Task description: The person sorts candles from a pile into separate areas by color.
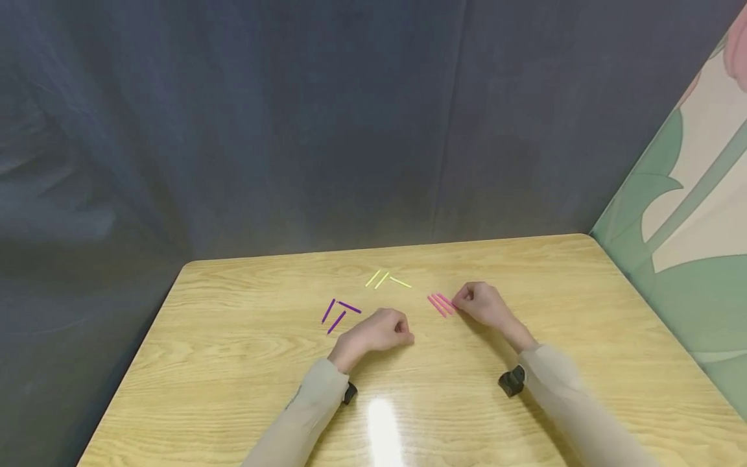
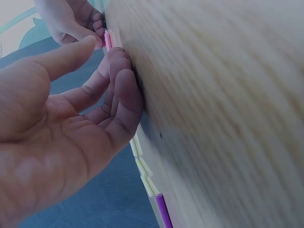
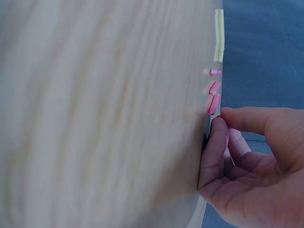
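Three thin pink sticks (image 1: 436, 307) lie side by side on the wooden table, right of centre. At the right end of the outermost pink stick (image 3: 213, 104), my right hand (image 1: 481, 303) pinches with thumb and forefinger; the exact contact is hidden by the fingertips. My left hand (image 1: 376, 331) rests by the table surface with fingers loosely curled and thumb apart, nothing held. Three purple sticks (image 1: 336, 322) lie to its upper left, two roughly parallel and one slanting across. Farther back lie three yellow sticks (image 1: 382, 280), two parallel and one angled the other way.
The light wooden table (image 1: 233, 402) ends at a dark curtain (image 1: 327, 130) behind and on the left. A floral panel (image 1: 688, 214) borders its right side. Each wrist carries a small black device (image 1: 511, 381) near the sleeve cuff.
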Available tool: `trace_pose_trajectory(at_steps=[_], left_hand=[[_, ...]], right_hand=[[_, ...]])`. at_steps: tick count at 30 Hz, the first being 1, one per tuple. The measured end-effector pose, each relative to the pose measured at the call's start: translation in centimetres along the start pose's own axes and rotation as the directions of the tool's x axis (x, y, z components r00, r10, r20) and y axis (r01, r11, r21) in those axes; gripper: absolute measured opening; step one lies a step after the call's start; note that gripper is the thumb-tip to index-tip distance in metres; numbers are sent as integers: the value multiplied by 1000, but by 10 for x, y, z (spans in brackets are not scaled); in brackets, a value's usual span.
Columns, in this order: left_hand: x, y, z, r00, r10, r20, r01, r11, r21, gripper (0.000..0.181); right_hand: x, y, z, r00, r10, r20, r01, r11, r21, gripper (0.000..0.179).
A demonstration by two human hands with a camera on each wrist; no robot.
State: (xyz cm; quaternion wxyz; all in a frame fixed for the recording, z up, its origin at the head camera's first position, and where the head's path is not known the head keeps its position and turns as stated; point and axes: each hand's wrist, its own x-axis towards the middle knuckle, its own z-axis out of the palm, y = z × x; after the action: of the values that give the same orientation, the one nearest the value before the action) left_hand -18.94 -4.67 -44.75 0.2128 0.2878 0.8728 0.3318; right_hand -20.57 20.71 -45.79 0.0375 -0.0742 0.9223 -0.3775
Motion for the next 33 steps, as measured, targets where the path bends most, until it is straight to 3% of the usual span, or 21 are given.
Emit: trace_pose_trajectory(at_steps=[14, 26, 30, 33], left_hand=[[2, 5, 2, 1000, -6, -16, 6, 1000, 18, 23], [1, 3, 4, 1000, -4, -11, 4, 1000, -3, 22], [-1, 3, -2, 997, 38, -68, -37, 999, 12, 16], [-3, 3, -12, 979, 83, -186, -82, 997, 14, 12]], right_hand=[[3, 2, -6, 998, 57, 22, -57, 998, 24, 13], [2, 7, -8, 997, 48, 62, -53, 995, 84, 18], [1, 6, -11, 997, 25, 68, -33, 994, 109, 19], [-1, 3, -12, 999, -14, 39, 9, 995, 104, 18]])
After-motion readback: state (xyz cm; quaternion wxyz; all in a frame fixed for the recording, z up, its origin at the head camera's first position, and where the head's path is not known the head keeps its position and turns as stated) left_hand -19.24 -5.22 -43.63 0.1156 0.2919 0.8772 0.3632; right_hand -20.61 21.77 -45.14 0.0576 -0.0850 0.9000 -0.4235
